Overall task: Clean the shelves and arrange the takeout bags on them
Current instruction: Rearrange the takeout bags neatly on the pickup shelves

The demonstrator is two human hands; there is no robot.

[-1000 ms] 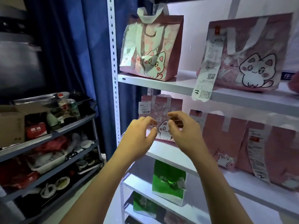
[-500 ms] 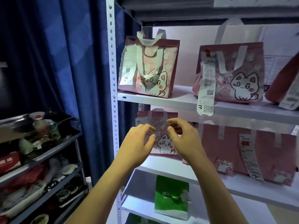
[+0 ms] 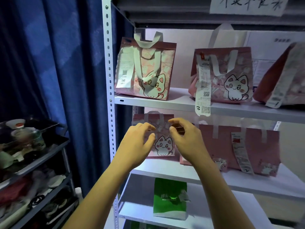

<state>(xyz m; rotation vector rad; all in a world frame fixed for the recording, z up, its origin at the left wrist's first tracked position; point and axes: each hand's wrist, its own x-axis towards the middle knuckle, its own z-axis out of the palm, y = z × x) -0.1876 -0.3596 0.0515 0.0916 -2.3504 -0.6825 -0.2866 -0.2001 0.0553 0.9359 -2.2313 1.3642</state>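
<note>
Small pink cat bag (image 3: 162, 142): upright on middle shelf (image 3: 165, 167), left end, directly beyond both hands, between them; left hand (image 3: 137, 144) and right hand (image 3: 186, 141) about equally near, fingers curled, half-open, holding nothing

Both bare forearms rise from the lower edge of the view and converge toward the centre. The left hand (image 3: 136, 142) and right hand (image 3: 186, 139) are raised side by side, backs toward the camera, fingers curled loosely forward, thumbs inward, a narrow gap between them. Neither hand grips anything.
</note>
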